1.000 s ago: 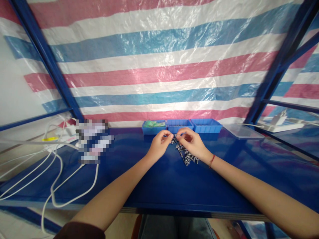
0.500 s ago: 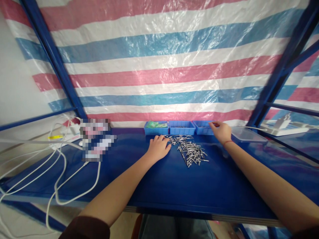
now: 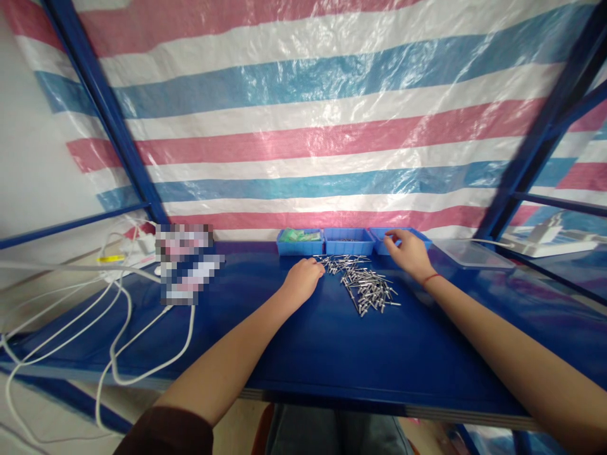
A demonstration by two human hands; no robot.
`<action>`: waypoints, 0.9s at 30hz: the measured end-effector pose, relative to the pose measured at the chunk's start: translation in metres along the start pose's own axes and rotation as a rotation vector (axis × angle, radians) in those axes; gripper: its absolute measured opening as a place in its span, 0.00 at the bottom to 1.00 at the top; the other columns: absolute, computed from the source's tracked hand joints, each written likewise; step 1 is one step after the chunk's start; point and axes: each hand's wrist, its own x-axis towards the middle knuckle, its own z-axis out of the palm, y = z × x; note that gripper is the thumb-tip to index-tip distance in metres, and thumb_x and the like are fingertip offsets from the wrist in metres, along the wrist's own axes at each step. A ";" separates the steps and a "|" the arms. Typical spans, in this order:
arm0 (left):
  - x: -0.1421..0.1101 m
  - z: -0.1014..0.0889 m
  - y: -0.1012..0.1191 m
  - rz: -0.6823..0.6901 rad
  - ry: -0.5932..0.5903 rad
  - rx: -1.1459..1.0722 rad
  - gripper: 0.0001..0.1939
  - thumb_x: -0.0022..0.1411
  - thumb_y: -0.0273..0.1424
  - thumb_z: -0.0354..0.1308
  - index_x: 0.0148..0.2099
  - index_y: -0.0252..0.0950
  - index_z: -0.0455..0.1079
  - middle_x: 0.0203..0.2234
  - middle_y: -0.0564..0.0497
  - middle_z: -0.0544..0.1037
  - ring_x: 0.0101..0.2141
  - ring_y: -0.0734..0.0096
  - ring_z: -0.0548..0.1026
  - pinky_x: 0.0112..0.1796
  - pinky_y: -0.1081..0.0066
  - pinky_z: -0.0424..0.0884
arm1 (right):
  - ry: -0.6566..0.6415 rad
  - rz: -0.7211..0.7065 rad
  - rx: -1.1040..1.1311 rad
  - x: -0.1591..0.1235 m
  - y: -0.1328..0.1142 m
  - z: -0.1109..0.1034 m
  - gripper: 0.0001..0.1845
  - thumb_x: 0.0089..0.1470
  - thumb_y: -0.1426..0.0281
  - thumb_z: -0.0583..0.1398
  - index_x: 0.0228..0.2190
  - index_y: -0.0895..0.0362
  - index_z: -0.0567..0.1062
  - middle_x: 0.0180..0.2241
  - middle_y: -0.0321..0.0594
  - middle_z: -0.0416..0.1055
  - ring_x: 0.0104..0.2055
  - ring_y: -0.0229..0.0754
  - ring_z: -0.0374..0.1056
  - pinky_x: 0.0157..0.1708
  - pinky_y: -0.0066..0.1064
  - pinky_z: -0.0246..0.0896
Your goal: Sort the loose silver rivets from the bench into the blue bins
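Thin silver metal pins with thicker ends, which look like blind rivets [image 3: 372,287], lie in a loose pile on the blue table [image 3: 303,347]. At the pile's left end rests my left hand [image 3: 303,281], its fingers curled down and together; what is between the fingertips is hidden. My right hand [image 3: 410,253] hovers in front of the right blue bin [image 3: 424,243], thumb and fingers apart, with nothing visible in them. The middle blue bin [image 3: 348,246] holds small metal parts. Green packets [image 3: 300,236] fill the left blue bin [image 3: 301,248].
A clear plastic lid [image 3: 477,254] lies right of the bins. White cables [image 3: 128,373] and a blurred-out item [image 3: 187,265] take up the left side. A white power strip [image 3: 545,242] stands far right. Striped sheeting [image 3: 322,145] hangs behind, between blue posts.
My hands were together above the pile, then parted. My right hand went to the right bin and has come back slightly left. My left hand's spread fingers have curled in at the pile.
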 end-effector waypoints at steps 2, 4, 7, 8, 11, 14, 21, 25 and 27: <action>-0.002 -0.003 0.002 0.000 0.017 0.022 0.11 0.63 0.30 0.48 0.41 0.37 0.72 0.38 0.47 0.74 0.39 0.65 0.72 0.43 0.68 0.66 | -0.024 -0.047 0.033 -0.004 -0.011 -0.001 0.16 0.52 0.65 0.52 0.37 0.59 0.74 0.30 0.42 0.72 0.28 0.41 0.66 0.33 0.32 0.59; -0.004 -0.006 0.004 -0.019 0.040 0.049 0.10 0.62 0.32 0.50 0.41 0.37 0.71 0.39 0.47 0.73 0.39 0.64 0.72 0.42 0.67 0.67 | -0.045 -0.109 0.057 -0.008 -0.024 -0.002 0.15 0.53 0.65 0.52 0.37 0.59 0.74 0.30 0.42 0.72 0.27 0.40 0.65 0.33 0.32 0.59; -0.006 -0.009 0.005 -0.058 0.027 0.076 0.11 0.61 0.34 0.51 0.40 0.35 0.71 0.37 0.45 0.73 0.38 0.62 0.73 0.39 0.67 0.69 | -0.087 -0.196 0.081 -0.015 -0.043 -0.005 0.15 0.53 0.66 0.52 0.38 0.59 0.73 0.30 0.41 0.71 0.26 0.39 0.65 0.33 0.31 0.59; -0.006 -0.010 0.005 -0.063 0.011 0.076 0.11 0.61 0.34 0.51 0.40 0.35 0.71 0.36 0.45 0.73 0.37 0.62 0.73 0.38 0.67 0.69 | -0.100 -0.218 0.090 -0.017 -0.049 -0.006 0.14 0.54 0.66 0.52 0.38 0.59 0.73 0.30 0.41 0.71 0.26 0.39 0.64 0.33 0.31 0.59; -0.005 -0.013 0.005 -0.066 -0.047 0.065 0.12 0.63 0.33 0.48 0.38 0.35 0.72 0.36 0.46 0.73 0.36 0.63 0.74 0.38 0.67 0.69 | -0.139 -0.275 0.117 -0.023 -0.062 -0.008 0.14 0.54 0.67 0.52 0.38 0.59 0.73 0.31 0.41 0.70 0.26 0.38 0.64 0.33 0.32 0.59; -0.005 -0.014 0.006 -0.073 -0.086 0.064 0.14 0.64 0.31 0.46 0.38 0.36 0.72 0.37 0.46 0.74 0.36 0.64 0.74 0.38 0.68 0.69 | -0.173 -0.301 0.151 -0.028 -0.071 -0.009 0.13 0.55 0.67 0.52 0.38 0.58 0.73 0.32 0.40 0.70 0.25 0.37 0.63 0.32 0.32 0.59; -0.006 -0.012 0.007 -0.063 -0.024 0.041 0.13 0.65 0.30 0.44 0.41 0.34 0.70 0.37 0.44 0.73 0.36 0.62 0.74 0.38 0.67 0.68 | -0.218 -0.293 0.244 -0.031 -0.076 -0.005 0.12 0.53 0.69 0.53 0.36 0.59 0.73 0.31 0.41 0.72 0.27 0.38 0.65 0.32 0.31 0.61; -0.004 -0.013 0.010 -0.024 0.254 -0.171 0.12 0.65 0.30 0.43 0.39 0.34 0.68 0.35 0.46 0.73 0.38 0.66 0.73 0.41 0.69 0.67 | -0.347 -0.291 0.349 -0.036 -0.084 -0.007 0.12 0.52 0.64 0.56 0.33 0.58 0.74 0.33 0.42 0.73 0.27 0.38 0.66 0.30 0.31 0.62; -0.002 -0.014 0.012 -0.033 0.395 -0.381 0.11 0.65 0.31 0.44 0.38 0.35 0.67 0.33 0.48 0.74 0.36 0.70 0.73 0.40 0.71 0.67 | -0.455 -0.296 0.431 -0.041 -0.092 -0.008 0.15 0.50 0.60 0.58 0.35 0.58 0.74 0.35 0.42 0.73 0.27 0.37 0.66 0.29 0.31 0.62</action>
